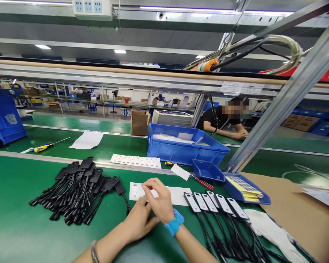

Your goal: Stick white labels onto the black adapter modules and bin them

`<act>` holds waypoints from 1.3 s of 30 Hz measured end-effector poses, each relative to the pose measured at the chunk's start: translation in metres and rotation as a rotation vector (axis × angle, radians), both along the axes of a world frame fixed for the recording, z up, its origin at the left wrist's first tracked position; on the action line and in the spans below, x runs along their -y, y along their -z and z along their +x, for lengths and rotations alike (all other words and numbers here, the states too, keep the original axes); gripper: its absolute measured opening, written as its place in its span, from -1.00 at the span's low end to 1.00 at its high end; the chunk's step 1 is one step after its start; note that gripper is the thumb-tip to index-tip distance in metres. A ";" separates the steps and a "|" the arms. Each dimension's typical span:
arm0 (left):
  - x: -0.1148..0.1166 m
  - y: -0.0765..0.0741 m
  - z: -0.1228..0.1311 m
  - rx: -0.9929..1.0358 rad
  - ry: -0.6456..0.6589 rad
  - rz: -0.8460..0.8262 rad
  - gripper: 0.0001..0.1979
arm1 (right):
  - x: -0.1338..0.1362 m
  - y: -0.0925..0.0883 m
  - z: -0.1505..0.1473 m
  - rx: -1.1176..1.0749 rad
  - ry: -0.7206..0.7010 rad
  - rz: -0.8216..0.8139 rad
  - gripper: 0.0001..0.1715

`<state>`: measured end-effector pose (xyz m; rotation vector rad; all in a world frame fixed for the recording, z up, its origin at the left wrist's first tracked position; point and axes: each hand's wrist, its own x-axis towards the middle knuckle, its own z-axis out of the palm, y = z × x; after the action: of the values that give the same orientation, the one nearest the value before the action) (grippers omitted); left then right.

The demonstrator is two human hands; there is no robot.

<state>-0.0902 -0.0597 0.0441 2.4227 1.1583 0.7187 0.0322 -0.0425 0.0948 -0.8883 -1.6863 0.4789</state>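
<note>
My right hand [160,199], with a blue band at its wrist, is bent over a white label sheet [178,195] on the green table. Its thumb and forefinger are pinched together above the sheet's left part; anything between them is too small to make out. My left hand [138,217] lies just below, touching or nearly touching it, with the thumb held apart. The right hand hides its fingertips. Left of the sheet is a black cable module [119,187], its cord running toward my left hand. Several black modules with white labels [210,202] lie in a row at the right.
A heap of black cable modules [79,190] lies at left. Behind stand a blue crate [178,151], a small blue tray [208,171] and a blue tray of yellow-backed sheets [245,188]. A red screwdriver [204,183] and white glove [271,233] lie right. A co-worker [222,118] sits opposite.
</note>
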 end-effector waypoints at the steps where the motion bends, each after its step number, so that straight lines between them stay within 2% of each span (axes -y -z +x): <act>1: -0.003 -0.004 -0.004 0.010 -0.054 -0.005 -0.53 | 0.003 -0.004 0.005 -0.035 0.021 -0.007 -0.80; 3: -0.008 -0.010 -0.013 -0.016 -0.141 0.002 -0.59 | -0.002 -0.004 0.013 -0.001 0.055 -0.061 -0.79; 5: -0.009 -0.012 -0.018 -0.058 -0.156 0.001 -0.63 | -0.019 0.005 0.017 0.140 0.057 -0.174 -0.79; 8: -0.003 -0.012 -0.013 -0.145 -0.034 0.001 -0.59 | -0.055 0.028 0.010 0.338 0.045 -0.322 -0.85; 11: 0.006 -0.011 -0.001 -0.238 0.071 -0.005 -0.38 | -0.082 0.047 -0.004 0.427 0.046 -0.398 -0.88; 14: 0.009 -0.014 0.007 -0.304 0.082 -0.022 -0.26 | -0.090 0.056 -0.014 0.497 0.040 -0.442 -0.74; 16: 0.009 -0.016 0.008 -0.310 0.085 -0.019 -0.28 | -0.088 0.058 -0.017 0.515 0.021 -0.439 -0.76; 20: 0.007 -0.015 0.006 -0.297 0.098 -0.011 -0.29 | -0.076 0.056 -0.018 0.481 -0.019 -0.382 -0.78; 25: 0.007 -0.006 0.007 -0.278 0.105 0.028 -0.31 | -0.060 0.048 -0.020 0.415 -0.070 -0.309 -0.83; 29: 0.005 0.002 0.005 -0.258 0.117 0.041 -0.37 | -0.050 0.041 -0.021 0.426 -0.053 -0.211 -0.91; 32: 0.004 0.005 0.004 -0.259 0.122 0.047 -0.38 | -0.045 0.037 -0.022 0.457 -0.037 -0.131 -0.86; 36: 0.006 0.001 0.006 -0.259 0.115 0.058 -0.37 | -0.039 0.023 -0.019 0.420 -0.005 -0.033 -0.87; 39: 0.004 -0.008 0.003 -0.277 0.075 0.078 -0.34 | -0.031 0.005 -0.008 0.181 0.042 0.015 -0.88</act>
<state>-0.0869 -0.0641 0.0524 2.6802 1.1485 0.4222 0.0245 -0.0114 0.0895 -0.9783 -1.8282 0.3659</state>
